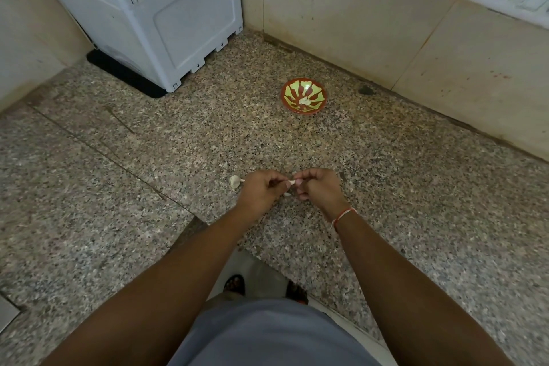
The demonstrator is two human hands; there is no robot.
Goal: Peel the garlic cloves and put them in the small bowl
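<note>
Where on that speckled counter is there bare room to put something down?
Bare stretches: between the hands and the small bowl, and between that bowl and the white appliance. It is crowded only around the hands, where a garlic piece lies.

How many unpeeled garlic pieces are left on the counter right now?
1 on the counter: a garlic piece beside the left hand. Another clove is pinched between both hands; more may be hidden beneath them.
</note>
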